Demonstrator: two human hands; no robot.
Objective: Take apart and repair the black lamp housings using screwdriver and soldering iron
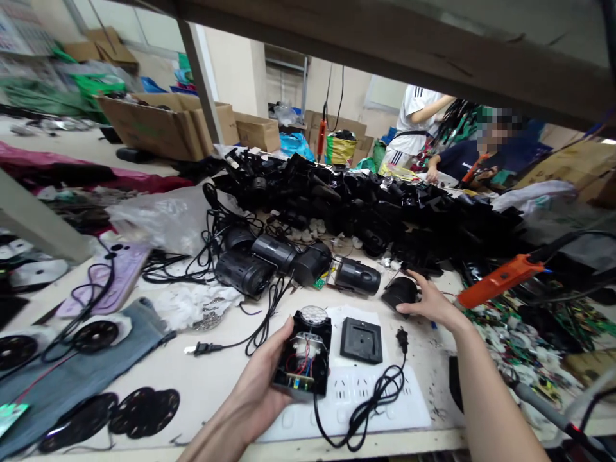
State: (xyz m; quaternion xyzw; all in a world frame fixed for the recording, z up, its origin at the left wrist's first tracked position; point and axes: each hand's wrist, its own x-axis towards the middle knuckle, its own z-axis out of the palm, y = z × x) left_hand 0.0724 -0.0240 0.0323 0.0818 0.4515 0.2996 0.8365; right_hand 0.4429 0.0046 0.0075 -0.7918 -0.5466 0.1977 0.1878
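My left hand [257, 385] holds an opened black device housing [303, 353] low in the middle, with red and blue wires, a small motor and a white LED disc showing inside. Its black power cord [370, 401] trails off to the right. My right hand [430, 301] reaches forward and grips a black plastic shell part [400, 292] lying on the table. A square black cover plate [360, 339] lies between the two hands on a white sheet [346, 391].
Several black cylindrical units [269, 260] and tangled cords lie ahead, with a long heap of black plastic parts [375, 205] behind. An orange-handled tool [500, 279] hangs at right above circuit scraps. Cardboard boxes [163, 125] stand at back left; other people work at back right.
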